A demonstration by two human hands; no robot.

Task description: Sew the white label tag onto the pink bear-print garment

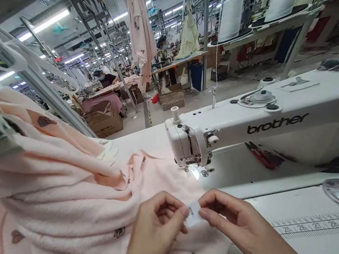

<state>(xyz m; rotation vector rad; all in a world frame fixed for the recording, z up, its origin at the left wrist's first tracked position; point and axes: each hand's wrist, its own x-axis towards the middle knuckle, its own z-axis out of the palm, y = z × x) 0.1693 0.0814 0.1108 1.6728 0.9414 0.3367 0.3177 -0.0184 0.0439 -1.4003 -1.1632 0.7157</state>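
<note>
Hands pinching small white label (pixel 193 214) between fingertips, left hand (pixel 154 229) and right hand (pixel 234 218) meeting above pale pink printed fabric (pixel 62 191). Fabric bunching leftward, reaching under presser foot (pixel 189 167) of Brother sewing machine (pixel 234 122). Label not visibly stitched. White counter (pixel 292 204) lying open rightward, ruler scale (pixel 319 224) marking near edge.

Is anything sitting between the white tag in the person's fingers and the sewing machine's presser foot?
No object blocks that path. The white tag, pinched by the left hand and right hand, is held over pale pink fabric, which runs up to the presser foot.
</note>
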